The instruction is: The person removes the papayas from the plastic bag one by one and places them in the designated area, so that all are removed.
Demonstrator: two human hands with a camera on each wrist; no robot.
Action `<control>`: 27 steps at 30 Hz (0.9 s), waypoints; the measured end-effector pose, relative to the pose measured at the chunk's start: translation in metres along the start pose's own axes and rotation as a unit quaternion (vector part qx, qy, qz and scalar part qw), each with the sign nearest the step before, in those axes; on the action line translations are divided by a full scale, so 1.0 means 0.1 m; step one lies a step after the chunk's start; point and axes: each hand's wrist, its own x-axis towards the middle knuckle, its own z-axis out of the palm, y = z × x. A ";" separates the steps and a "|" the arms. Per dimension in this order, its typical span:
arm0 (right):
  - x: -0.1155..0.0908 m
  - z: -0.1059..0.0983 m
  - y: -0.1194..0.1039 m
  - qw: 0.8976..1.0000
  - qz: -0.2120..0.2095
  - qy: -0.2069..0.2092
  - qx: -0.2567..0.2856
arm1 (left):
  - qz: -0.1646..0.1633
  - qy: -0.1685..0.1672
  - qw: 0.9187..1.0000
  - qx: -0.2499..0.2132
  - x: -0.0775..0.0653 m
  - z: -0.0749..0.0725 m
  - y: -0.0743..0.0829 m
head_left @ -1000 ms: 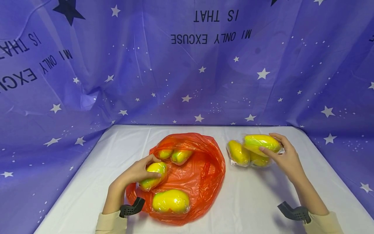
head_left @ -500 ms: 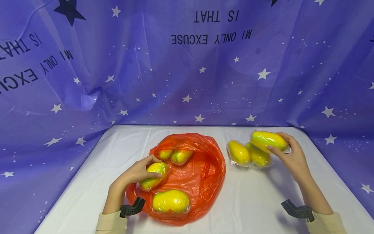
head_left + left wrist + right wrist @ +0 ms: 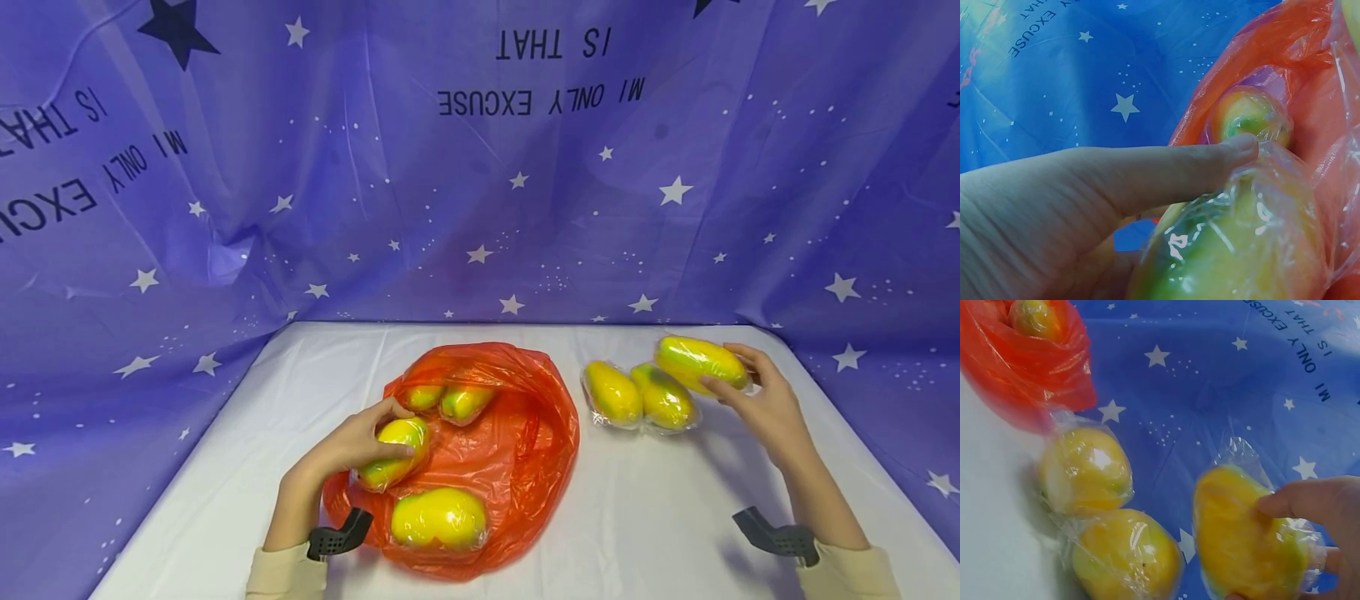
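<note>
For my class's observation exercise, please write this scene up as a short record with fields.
Left grip: holds a wrapped yellow-green fruit at the bag's left side
Right grip: holds another wrapped fruit, right of the bag
Container: red plastic bag, mouth open
Loose fruit at the bag: two at the back, one at the front
Loose fruit right of the bag: a side-by-side pair
Surface: white-covered table
Backdrop: purple sheet with stars and lettering

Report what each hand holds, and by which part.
Left hand: plastic-wrapped mango, gripped around its left side. Right hand: second mango, gripped by its right end. Sides per head view.
</note>
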 end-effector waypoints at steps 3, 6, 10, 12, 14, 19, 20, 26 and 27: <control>0.00 -0.02 0.01 1.000 0.006 -0.004 -0.009 | 0.004 0.000 1.000 0.000 0.00 0.00 0.01; 0.01 -0.04 0.01 1.000 0.012 -0.004 -0.028 | 0.004 0.001 1.000 -0.002 0.00 0.00 0.01; 0.02 -0.06 0.01 0.999 0.018 0.006 -0.043 | 0.003 0.002 1.000 0.000 0.00 0.00 0.01; 0.02 -0.07 0.01 0.999 0.020 0.015 -0.048 | 0.004 0.001 1.000 0.001 0.00 0.00 0.01; 0.02 -0.07 0.02 0.998 0.019 0.023 -0.050 | 0.004 0.002 1.000 0.001 0.00 0.00 0.01; 0.02 -0.06 0.05 0.998 0.015 0.031 -0.055 | 0.004 0.004 1.000 0.000 0.00 0.01 0.01; 0.02 -0.06 0.05 0.998 0.016 0.031 -0.055 | 0.004 0.003 1.000 0.000 0.00 0.01 0.01; 0.03 -0.07 0.08 0.998 0.029 0.031 -0.054 | 0.002 0.005 1.000 0.002 0.01 0.00 0.02; 0.03 -0.07 0.08 0.998 0.032 0.031 -0.054 | 0.002 0.005 1.000 0.001 0.01 0.00 0.02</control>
